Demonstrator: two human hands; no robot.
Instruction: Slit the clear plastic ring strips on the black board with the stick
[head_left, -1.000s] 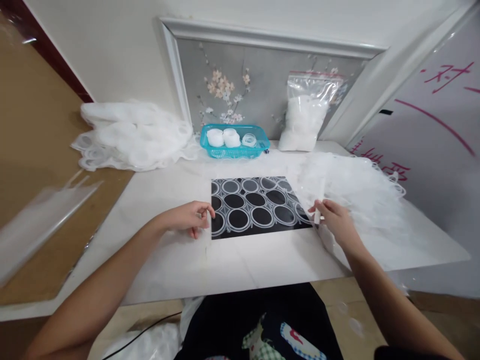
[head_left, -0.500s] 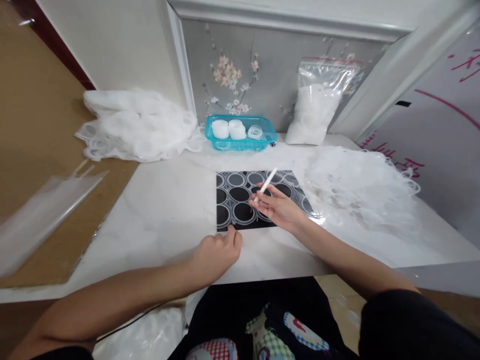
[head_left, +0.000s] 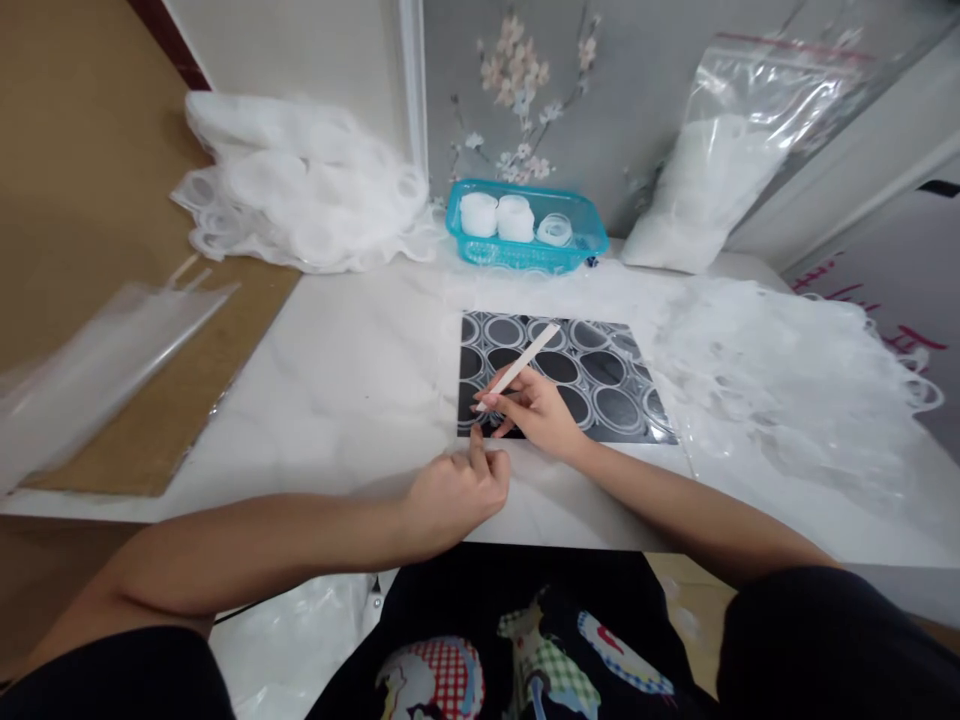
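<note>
My right hand (head_left: 534, 408) is closed around a slim, flat white stick (head_left: 531, 352), held slanting up and away like a pen. Its lower end is at the near left part of a black sheet (head_left: 559, 368) patterned with rows of clear or whitish rings. At the sheet's near left edge, my left hand (head_left: 459, 492) has its index finger pointing onto the border, while the other fingers are curled in. Nothing shows in the left hand, though its thumb is hidden.
Behind the sheet, a blue tray (head_left: 525, 262) holds white ring stacks. A zip bag (head_left: 701, 190) of white pieces leans at the wall. Piles of white ring sheeting lie left (head_left: 300, 185) and right (head_left: 787, 380). Clear film (head_left: 112, 350) lies on brown board (head_left: 150, 440).
My right hand has moved left and down over the sheet, bringing the stick's lower end close to my left fingertip. My left index finger has straightened out. The camera view has shifted.
</note>
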